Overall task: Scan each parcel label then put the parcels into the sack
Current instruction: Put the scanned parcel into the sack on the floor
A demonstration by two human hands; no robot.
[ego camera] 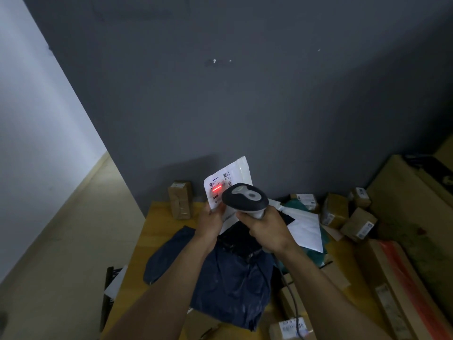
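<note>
Right, we have the white parcel (pixel 234 171) held up clear of the table, tilted in front of the grey wall (pixel 245 106), with our left hand (pixel 210 223) gripping its lower left corner. Our right hand (pixel 266 230) is wrapped round the handle of the barcode scanner (pixel 245 198). The scanner's dark head sits just in front of the parcel's lower half, and a red scan line (pixel 217 189) glows across the label (pixel 220 182). The two hands are close together but apart, each clamped on its own thing. The scanner's cable (pixel 291 298) runs down beside our right forearm toward the near edge of the view. Beneath our arms the dark blue sack (pixel 230 278) lies crumpled on the wooden table (pixel 157 227); whether its mouth is open we cannot tell. At the far left of the table a tall brown box (pixel 180 200) stands upright near the wall. Off to the right a second white mailer (pixel 306 229) lies flat, and beyond it small labelled brown boxes (pixel 359 224) are heaped together. Large cardboard cartons (pixel 404 204) fill the right side, and another labelled box (pixel 290 326) sits at the near edge, under the cable.
</note>
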